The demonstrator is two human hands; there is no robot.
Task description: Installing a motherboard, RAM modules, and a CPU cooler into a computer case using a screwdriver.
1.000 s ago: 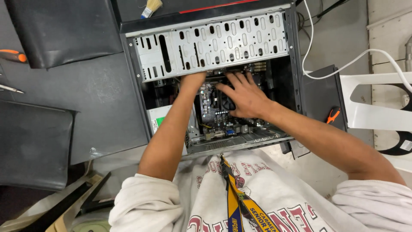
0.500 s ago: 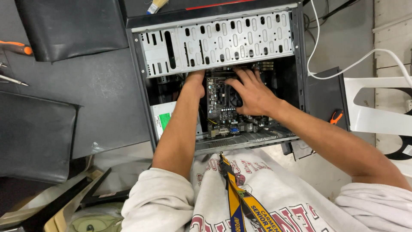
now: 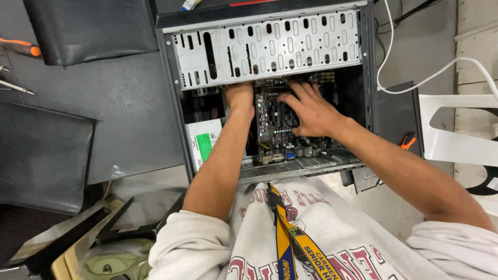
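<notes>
While both bare arms reach into an open black desktop computer case (image 3: 167, 78) lying on its side on a dark grey table (image 3: 124, 119), the scene reads from the left edge inward. An orange-handled screwdriver (image 3: 21, 47) lies at the far left, with a thin metal tool (image 3: 15, 86) just below it. Two black, matte case panels (image 3: 41, 155) rest on the table, one at the top left and one lower left. Inside the case, a perforated silver metal drive cage (image 3: 270, 49) spans the upper part. The left hand (image 3: 238, 96) is pushed under the lower edge of that cage, beside the left side of the dark green motherboard (image 3: 272, 129); its fingers are hidden, so how far it is closed, or whether it grips anything, cannot be told. A white box with a green label (image 3: 203, 145) sits just left of that forearm. The right hand (image 3: 307, 111) lies flat on the motherboard with fingers spread wide, pressing on the board around the black round cooler (image 3: 288, 115), gripping nothing visible. Right of the case, a white cable (image 3: 415, 85) loops across the surface above a small orange-handled tool (image 3: 409, 140). At the bottom, a yellow and blue lanyard (image 3: 290, 238) hangs over the person's white sweatshirt (image 3: 353, 243).
</notes>
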